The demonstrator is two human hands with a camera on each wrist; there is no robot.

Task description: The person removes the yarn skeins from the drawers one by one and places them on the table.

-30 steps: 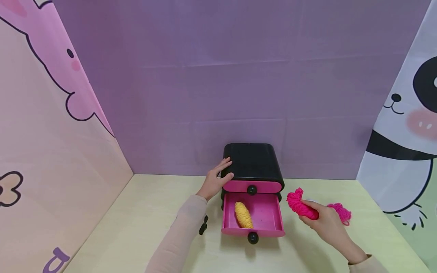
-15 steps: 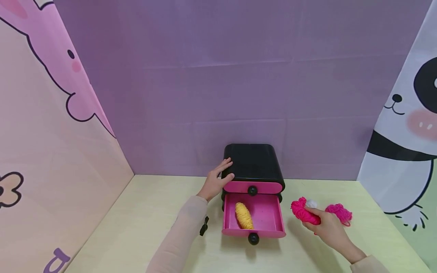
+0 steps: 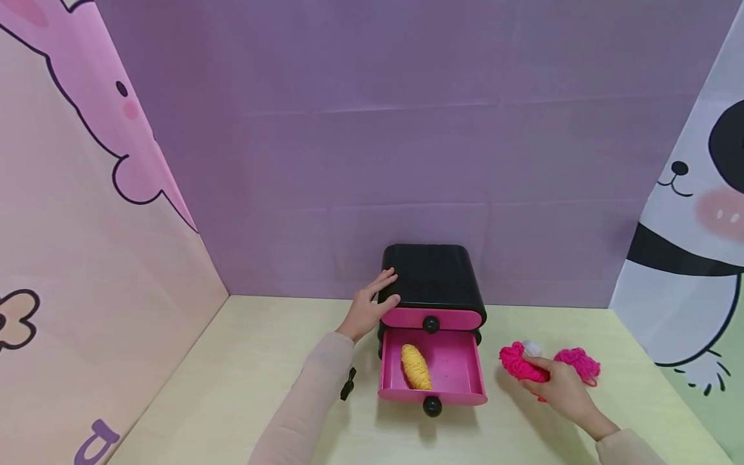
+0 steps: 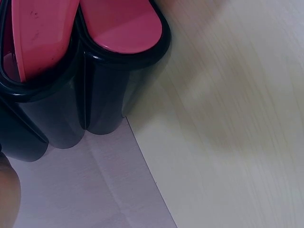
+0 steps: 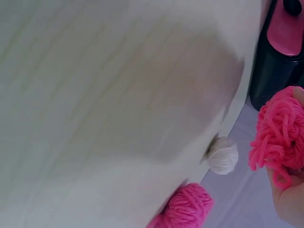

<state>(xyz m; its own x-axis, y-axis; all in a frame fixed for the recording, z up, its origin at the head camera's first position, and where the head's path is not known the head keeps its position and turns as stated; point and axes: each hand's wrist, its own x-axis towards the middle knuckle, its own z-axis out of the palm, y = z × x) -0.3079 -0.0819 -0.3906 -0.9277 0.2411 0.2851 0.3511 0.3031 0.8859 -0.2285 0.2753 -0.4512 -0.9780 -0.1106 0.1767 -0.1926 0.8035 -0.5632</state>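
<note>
My left hand rests on the left side of a black drawer box, fingers spread over its top edge. Below the shut top drawer, a pink drawer is pulled out, and a yellow yarn skein lies along its left side. To the right of the box, my right hand grips a bright pink yarn skein between thumb and fingers, above the table. Loose strands dangle from that skein in the right wrist view. Only a sliver of the left hand shows in the left wrist view.
A white yarn ball and a darker pink yarn skein lie on the table beyond the right hand. A small black clip-like object is left of the open drawer. A purple backdrop rises behind the box.
My right hand has moved slightly right and lower with the bright pink yarn skein, uncovering the white ball. My left hand stays on the box, and the drawer has not moved.
</note>
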